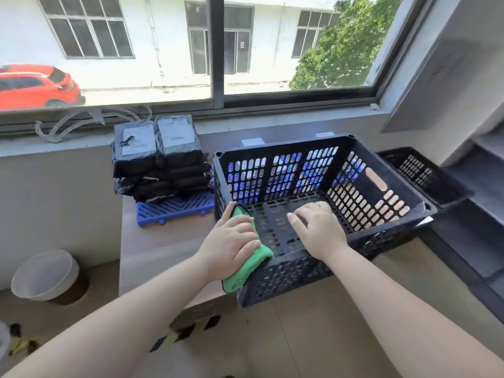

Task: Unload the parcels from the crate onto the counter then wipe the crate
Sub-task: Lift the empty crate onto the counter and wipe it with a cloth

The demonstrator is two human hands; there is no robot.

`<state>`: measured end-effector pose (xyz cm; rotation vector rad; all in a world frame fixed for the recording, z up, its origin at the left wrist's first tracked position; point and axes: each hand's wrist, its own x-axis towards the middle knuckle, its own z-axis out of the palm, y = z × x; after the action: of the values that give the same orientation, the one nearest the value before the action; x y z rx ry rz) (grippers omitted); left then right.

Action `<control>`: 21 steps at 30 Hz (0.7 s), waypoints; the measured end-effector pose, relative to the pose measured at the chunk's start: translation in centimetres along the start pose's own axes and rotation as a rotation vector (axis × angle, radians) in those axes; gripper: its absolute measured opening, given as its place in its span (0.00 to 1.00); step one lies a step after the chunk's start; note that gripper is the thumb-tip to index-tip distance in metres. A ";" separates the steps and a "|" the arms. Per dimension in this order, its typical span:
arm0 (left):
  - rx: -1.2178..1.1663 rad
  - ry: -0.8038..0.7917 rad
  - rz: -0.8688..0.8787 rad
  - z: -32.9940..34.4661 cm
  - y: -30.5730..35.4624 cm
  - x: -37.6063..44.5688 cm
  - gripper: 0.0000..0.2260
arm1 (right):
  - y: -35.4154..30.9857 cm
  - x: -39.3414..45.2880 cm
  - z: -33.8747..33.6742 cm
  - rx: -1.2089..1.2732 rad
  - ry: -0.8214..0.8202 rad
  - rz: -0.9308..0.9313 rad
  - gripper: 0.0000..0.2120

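1. the black perforated crate (313,170) stands on the counter (163,241), tilted, its near corner overhanging the counter's front edge. nothing lies inside it but the hands and cloth.
2. the green cloth (249,271) is draped over the crate's near-left rim, partly inside and partly hanging outside.
3. the left hand (231,241) presses on the cloth at the rim, fingers laid over it and bent lightly around the fabric.
4. the right hand (319,227) rests on the crate's slotted floor just inside the near wall, fingers spread and slightly bent, holding nothing.
5. the parcels (161,156), wrapped in black film with white labels, are stacked in two columns just left of the crate, on a blue slatted pallet (174,208) that lies on the counter.
6. a second black crate (420,173) sits behind and to the right, close to the first.
7. a round bin (46,274) with a pale liner stands on the floor to the left of the counter.
8. the window (218,50) runs behind the counter; a red car (35,88) is visible outside.
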<state>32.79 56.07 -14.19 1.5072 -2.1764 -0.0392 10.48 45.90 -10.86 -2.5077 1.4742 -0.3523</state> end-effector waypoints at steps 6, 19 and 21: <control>0.388 0.181 -0.123 2.5 6.2 -0.2 0.26 | 0.3 -1.0 0.2 0.122 0.079 0.051 0.20; 0.493 0.121 -0.421 4.9 11.8 4.2 0.22 | 1.7 -1.7 -1.2 0.460 0.114 -0.003 0.09; 0.478 0.146 -0.411 4.7 11.5 4.3 0.22 | 3.6 -1.4 -1.6 0.324 0.006 -0.074 0.11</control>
<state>19.70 55.56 -13.33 2.1264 -1.8037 0.4692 6.38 45.33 -10.51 -2.3058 1.2150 -0.5623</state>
